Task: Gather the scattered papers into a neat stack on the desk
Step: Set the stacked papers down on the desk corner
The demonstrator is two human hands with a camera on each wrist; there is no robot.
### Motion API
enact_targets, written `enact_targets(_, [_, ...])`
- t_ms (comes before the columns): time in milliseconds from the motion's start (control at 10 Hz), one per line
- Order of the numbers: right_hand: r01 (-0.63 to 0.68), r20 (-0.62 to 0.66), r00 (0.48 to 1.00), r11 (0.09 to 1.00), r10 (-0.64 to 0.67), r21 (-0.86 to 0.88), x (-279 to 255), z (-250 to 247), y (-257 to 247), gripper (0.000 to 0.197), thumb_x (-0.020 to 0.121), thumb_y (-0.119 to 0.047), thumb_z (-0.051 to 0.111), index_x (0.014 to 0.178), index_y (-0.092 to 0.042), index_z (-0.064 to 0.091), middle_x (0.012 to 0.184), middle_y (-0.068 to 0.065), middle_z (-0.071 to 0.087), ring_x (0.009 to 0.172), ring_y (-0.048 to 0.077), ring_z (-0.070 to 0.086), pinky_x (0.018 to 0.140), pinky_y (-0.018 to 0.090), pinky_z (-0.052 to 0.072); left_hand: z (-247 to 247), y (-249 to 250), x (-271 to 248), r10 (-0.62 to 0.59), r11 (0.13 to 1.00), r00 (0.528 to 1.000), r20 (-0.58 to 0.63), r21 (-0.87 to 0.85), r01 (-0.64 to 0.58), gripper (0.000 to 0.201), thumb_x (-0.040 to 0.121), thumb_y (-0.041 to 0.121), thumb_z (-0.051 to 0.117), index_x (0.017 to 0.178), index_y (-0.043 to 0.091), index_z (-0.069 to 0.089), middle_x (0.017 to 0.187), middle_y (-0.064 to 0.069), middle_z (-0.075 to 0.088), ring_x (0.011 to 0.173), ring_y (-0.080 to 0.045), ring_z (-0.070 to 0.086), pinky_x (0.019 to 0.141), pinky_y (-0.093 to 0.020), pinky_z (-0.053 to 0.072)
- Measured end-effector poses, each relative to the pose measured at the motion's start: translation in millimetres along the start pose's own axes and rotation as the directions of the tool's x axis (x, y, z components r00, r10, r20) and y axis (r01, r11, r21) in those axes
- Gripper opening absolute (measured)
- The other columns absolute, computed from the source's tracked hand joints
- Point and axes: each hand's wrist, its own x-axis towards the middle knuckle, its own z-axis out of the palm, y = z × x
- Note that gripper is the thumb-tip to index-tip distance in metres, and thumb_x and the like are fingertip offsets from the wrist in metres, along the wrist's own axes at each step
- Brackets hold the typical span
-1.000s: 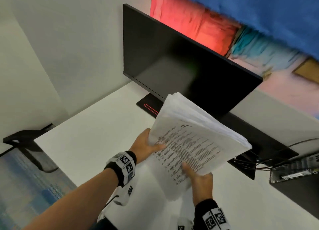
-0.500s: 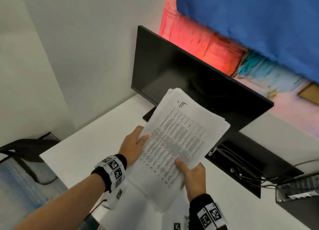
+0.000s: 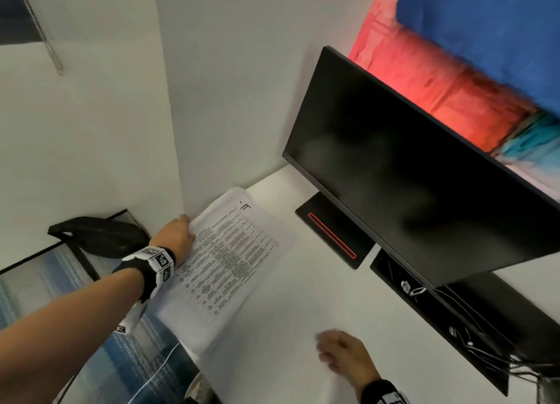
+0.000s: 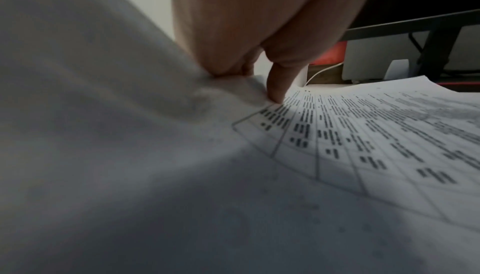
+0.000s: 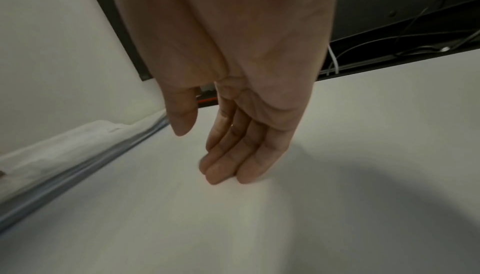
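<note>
Paper stack [image 3: 225, 261] lying flat on the white surface [image 3: 306, 306], pinched at its near-left edge between thumb and fingers of the left hand [image 3: 177, 237]. Right hand [image 3: 342, 353] relaxed and spread, holding nothing, well to the stack's right, over the surface.

The stack of papers [image 3: 224, 261] is laid on the counter [image 3: 303, 328], at its left end by the wall; the left hand [image 3: 177, 237] is set on the stack's left edge, the monitor [image 3: 409, 197] is stood behind to the right, and the right hand [image 3: 342, 355] is held over the counter nearer the front, apart from the papers
</note>
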Motion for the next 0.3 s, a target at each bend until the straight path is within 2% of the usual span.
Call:
enact_targets(100, [-0.027,-0.070,0.997,1.000,0.027,-0.002,-2,-11,7,0.024,0.087,-0.004,0.073,0.105,0.012,0.071,0.064,0.007,0.069,0.049,0.014,0.058,0.047,0.020,0.036,-1,8,5,0.032,0.999,0.999,-0.030,0.009,-0.032,0.026,0.095,0.017,0.053,0.117,0.003,0.053,0.112,-0.020,0.063,0.099,-0.039,0.064,0.084,-0.044,0.050])
enact_targets(200, [-0.031,-0.087,0.996,0.999,0.033,0.015,-9,-17,6,0.021,0.088,-0.008,0.073,0.102,0.008,0.073,0.068,0.010,0.072,0.057,0.019,0.061,0.052,0.023,0.037,-5,17,13,0.081,0.996,0.995,-0.049,0.045,-0.079,0.025,0.095,0.017,0.053,0.116,0.003,0.054,0.117,-0.017,0.061,0.098,-0.036,0.064,0.084,-0.045,0.054])
enact_targets(300, [-0.007,-0.107,0.994,1.000,0.007,0.001,-24,-33,3,0.014,0.091,-0.011,0.071,0.099,0.000,0.076,0.086,0.022,0.076,0.071,0.023,0.066,0.060,0.027,0.042,-3,26,15,0.099,0.993,0.988,-0.117,0.081,-0.090,0.028,0.092,0.015,0.054,0.115,-0.001,0.057,0.120,-0.018,0.058,0.101,-0.036,0.061,0.084,-0.046,0.054])
